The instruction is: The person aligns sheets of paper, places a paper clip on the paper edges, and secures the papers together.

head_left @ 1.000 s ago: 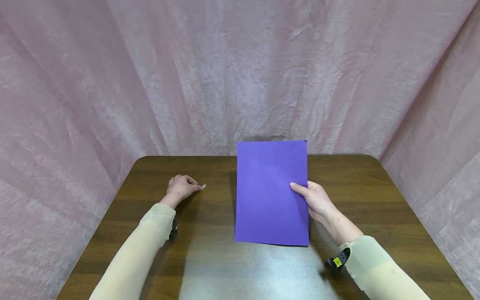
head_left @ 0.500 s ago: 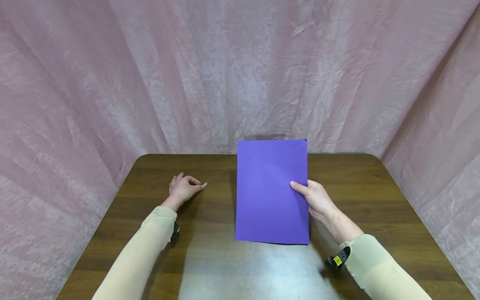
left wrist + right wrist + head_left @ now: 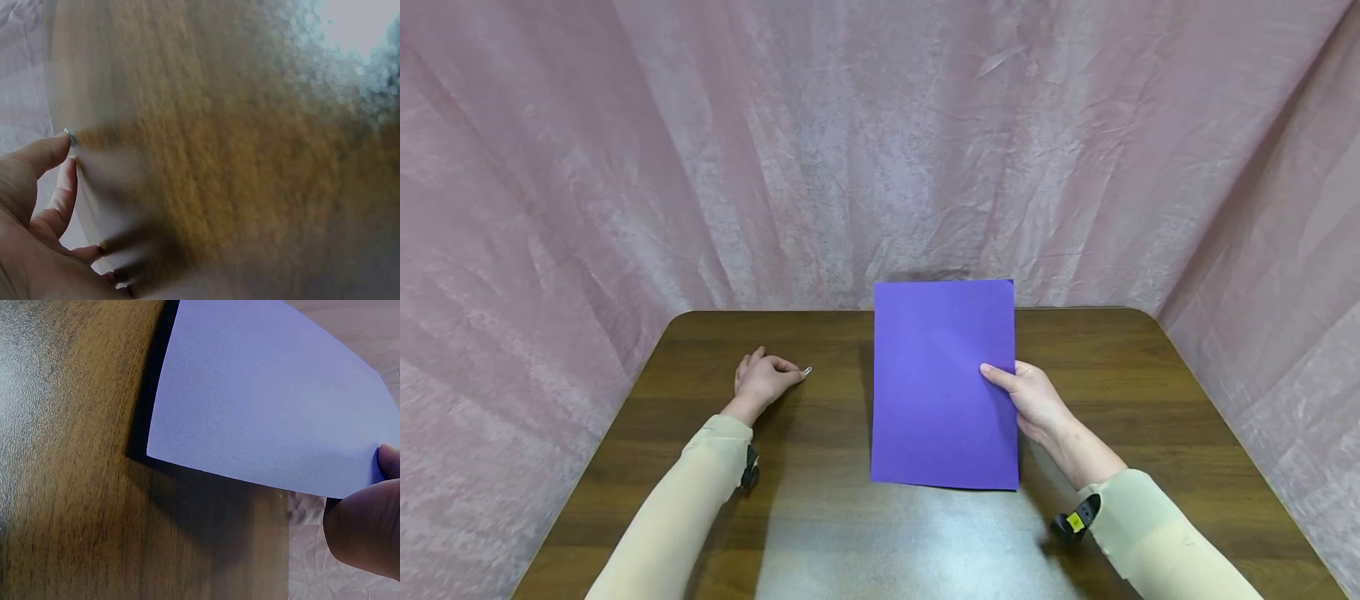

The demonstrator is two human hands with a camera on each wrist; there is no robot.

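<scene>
My left hand is at the far left of the table, thumb and index finger pinching a small silver paper clip close over the wood. In the left wrist view the paper clip shows as a thin bright loop at the thumb tip, while the other fingers spread toward the tabletop. With my right hand I grip the right edge of a purple sheet of paper, thumb on its face and fingers hidden behind. The sheet is raised, casting a shadow; a dark edge shows behind its top right corner.
The brown wooden table has rounded far corners, and light glares off its near middle. A pink curtain hangs behind and along both sides. Each wrist carries a small black camera.
The left thumb and index finger have closed in on the paper clip, covering more of it. The right hand and the purple sheet stay where they were.
</scene>
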